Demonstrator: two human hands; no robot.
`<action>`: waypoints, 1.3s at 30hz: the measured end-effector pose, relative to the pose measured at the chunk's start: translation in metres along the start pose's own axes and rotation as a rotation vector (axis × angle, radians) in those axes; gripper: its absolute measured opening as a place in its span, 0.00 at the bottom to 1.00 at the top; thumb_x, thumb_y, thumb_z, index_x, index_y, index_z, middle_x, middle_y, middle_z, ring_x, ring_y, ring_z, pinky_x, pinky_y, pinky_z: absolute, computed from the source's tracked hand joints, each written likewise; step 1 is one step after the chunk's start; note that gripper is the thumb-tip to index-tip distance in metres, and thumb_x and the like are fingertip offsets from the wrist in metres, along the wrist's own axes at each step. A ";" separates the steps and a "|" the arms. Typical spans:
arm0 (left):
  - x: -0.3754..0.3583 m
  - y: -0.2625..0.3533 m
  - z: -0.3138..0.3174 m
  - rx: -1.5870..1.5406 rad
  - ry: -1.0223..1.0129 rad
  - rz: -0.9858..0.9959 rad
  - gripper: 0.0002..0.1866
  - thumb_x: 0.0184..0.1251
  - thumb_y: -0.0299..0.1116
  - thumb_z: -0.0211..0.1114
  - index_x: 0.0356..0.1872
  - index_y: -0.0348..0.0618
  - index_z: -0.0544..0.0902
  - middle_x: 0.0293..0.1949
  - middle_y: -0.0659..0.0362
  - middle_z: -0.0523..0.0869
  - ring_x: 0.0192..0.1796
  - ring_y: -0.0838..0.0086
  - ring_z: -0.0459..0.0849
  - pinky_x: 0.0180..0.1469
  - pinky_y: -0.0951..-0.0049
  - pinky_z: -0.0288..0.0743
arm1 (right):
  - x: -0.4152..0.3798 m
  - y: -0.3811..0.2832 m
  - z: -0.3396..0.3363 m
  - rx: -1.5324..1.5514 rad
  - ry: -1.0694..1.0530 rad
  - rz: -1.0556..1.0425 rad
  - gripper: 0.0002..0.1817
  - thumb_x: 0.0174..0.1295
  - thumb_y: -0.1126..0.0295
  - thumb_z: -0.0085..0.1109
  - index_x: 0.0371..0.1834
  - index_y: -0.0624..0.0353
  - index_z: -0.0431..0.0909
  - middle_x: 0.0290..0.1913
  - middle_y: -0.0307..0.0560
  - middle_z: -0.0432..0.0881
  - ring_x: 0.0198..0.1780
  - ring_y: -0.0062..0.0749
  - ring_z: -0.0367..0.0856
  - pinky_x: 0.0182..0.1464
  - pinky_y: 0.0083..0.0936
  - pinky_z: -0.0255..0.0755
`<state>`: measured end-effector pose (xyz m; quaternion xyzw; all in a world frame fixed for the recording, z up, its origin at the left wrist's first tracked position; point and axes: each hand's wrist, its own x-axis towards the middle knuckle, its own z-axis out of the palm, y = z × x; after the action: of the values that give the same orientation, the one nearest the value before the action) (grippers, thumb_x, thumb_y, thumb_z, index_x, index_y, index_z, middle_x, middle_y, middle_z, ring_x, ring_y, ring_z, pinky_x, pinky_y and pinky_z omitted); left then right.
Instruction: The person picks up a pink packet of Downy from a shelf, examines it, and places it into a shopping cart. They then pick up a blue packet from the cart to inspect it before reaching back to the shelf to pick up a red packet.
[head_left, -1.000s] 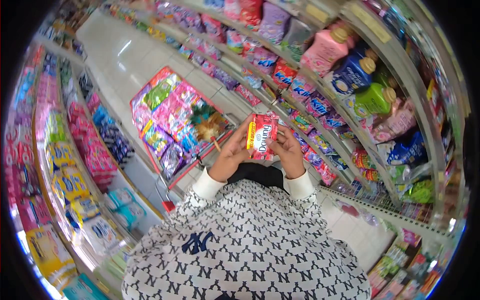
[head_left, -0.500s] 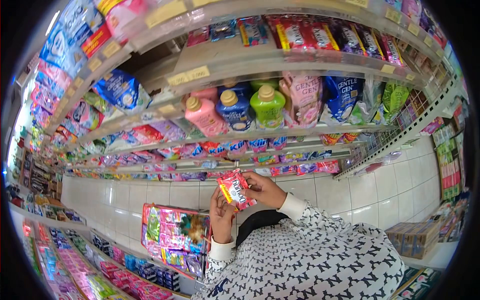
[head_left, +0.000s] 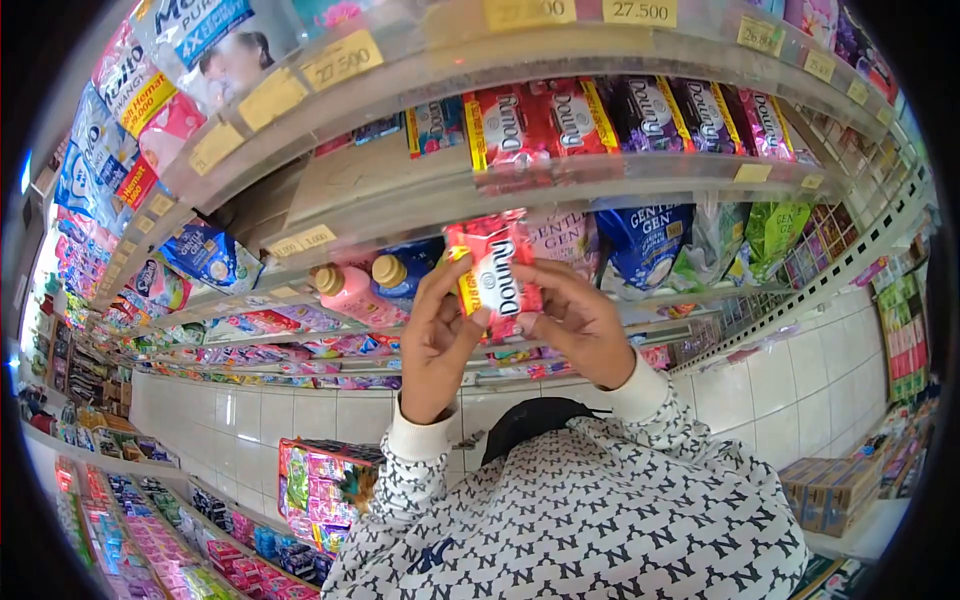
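Head view, mid-frame: left hand (head_left: 436, 340) and right hand (head_left: 588, 322) pinch the red packet (head_left: 494, 272) from both sides, light pressure suiting best!

One left hand (head_left: 430, 345) and one right hand (head_left: 583, 320) make two hands in all, with one held pack (head_left: 497, 272) between them. On the shelf (head_left: 640, 187), two red packs (head_left: 582, 118), two purple packs (head_left: 652, 114) and one pink pack (head_left: 764, 122) face forward. Lower down show one pink bottle (head_left: 362, 300) and one blue bottle (head_left: 414, 272), plus one shopping cart (head_left: 325, 446).
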<state>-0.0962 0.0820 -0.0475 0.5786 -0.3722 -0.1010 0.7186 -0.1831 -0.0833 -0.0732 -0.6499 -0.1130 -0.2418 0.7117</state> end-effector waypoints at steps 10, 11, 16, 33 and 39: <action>0.081 0.032 0.032 0.475 -0.197 0.397 0.20 0.63 0.23 0.64 0.58 0.37 0.81 0.57 0.49 0.80 0.56 0.66 0.81 0.58 0.68 0.74 | 0.069 -0.058 -0.083 -0.211 0.243 -0.360 0.21 0.64 0.80 0.59 0.61 0.64 0.76 0.63 0.47 0.73 0.59 0.28 0.76 0.57 0.23 0.73; 0.085 0.034 0.034 0.528 -0.179 0.406 0.18 0.63 0.24 0.64 0.55 0.37 0.82 0.54 0.49 0.82 0.55 0.64 0.81 0.58 0.66 0.73 | 0.076 -0.065 -0.088 -0.292 0.247 -0.329 0.20 0.64 0.79 0.59 0.60 0.65 0.77 0.61 0.48 0.74 0.57 0.29 0.78 0.57 0.23 0.73; 0.111 0.042 0.034 0.737 -0.130 0.552 0.14 0.62 0.26 0.65 0.49 0.37 0.84 0.50 0.51 0.85 0.55 0.59 0.81 0.60 0.65 0.71 | 0.101 -0.082 -0.091 -0.678 0.264 -0.354 0.19 0.61 0.75 0.59 0.56 0.69 0.78 0.53 0.57 0.80 0.49 0.43 0.83 0.55 0.29 0.75; 0.132 0.039 0.027 1.142 -0.154 0.627 0.15 0.62 0.36 0.67 0.47 0.38 0.87 0.53 0.49 0.83 0.57 0.55 0.79 0.62 0.60 0.68 | 0.120 -0.080 -0.102 -1.476 0.286 -0.537 0.13 0.57 0.60 0.64 0.38 0.57 0.87 0.45 0.45 0.85 0.56 0.42 0.76 0.59 0.61 0.56; 0.133 0.031 0.022 1.116 -0.201 0.587 0.20 0.63 0.46 0.68 0.47 0.40 0.87 0.53 0.47 0.81 0.57 0.51 0.77 0.61 0.56 0.68 | 0.120 -0.074 -0.097 -1.470 0.144 -0.447 0.15 0.61 0.59 0.60 0.45 0.56 0.86 0.50 0.45 0.85 0.62 0.40 0.75 0.69 0.61 0.42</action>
<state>-0.0258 -0.0012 0.0367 0.7277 -0.5773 0.2553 0.2683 -0.1314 -0.2045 0.0356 -0.9000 -0.0055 -0.4343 0.0370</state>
